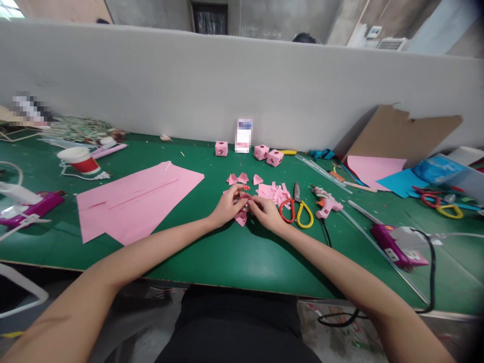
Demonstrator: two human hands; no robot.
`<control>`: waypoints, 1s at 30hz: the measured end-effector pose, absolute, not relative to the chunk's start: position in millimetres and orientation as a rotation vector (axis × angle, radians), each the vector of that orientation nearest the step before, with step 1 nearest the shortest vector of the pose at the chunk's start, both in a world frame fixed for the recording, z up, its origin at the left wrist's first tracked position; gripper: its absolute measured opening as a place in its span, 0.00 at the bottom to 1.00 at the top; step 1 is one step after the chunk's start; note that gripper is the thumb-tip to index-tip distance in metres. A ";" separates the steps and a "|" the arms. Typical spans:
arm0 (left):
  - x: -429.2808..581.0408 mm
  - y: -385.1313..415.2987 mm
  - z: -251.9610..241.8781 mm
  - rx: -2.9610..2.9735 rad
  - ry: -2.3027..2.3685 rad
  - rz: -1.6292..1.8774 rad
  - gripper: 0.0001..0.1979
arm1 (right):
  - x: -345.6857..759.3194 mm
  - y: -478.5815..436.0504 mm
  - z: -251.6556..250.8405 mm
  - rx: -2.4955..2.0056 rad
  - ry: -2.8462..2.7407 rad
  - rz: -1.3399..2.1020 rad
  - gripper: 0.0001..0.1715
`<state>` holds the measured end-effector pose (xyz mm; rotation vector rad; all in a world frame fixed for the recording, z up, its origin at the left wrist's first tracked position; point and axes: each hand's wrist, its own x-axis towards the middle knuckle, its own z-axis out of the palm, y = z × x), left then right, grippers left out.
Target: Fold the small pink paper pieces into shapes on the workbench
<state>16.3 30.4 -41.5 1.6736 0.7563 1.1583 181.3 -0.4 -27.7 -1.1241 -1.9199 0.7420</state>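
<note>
My left hand [228, 203] and my right hand [265, 210] meet over the green table [212, 252], both pinched on a small folded pink paper piece [241, 217] between them. Several cut pink paper bits [272, 191] lie just behind the hands. Scissors with a red and a yellow handle [298, 209] lie right of my right hand. Three finished pink paper cubes [221, 148] [261, 152] [275, 158] stand further back.
A large pink sheet [132, 201] lies to the left, beside a red paper cup [81, 160]. A small pink glue gun [325, 202] and a purple one [397, 246] with a black cord are at right; another purple one [32, 206] at left. Cardboard [401, 133] leans on the grey partition.
</note>
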 end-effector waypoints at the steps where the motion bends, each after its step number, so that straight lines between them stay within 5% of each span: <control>1: 16.2 30.6 -41.8 1.674 0.757 1.157 0.14 | 181.1 -0.5 -27.9 -1.127 -1.918 0.744 0.20; 30: 17.0 28.9 -39.8 1.598 0.732 1.155 0.16 | 180.1 0.7 -29.6 -1.166 -1.909 0.730 0.19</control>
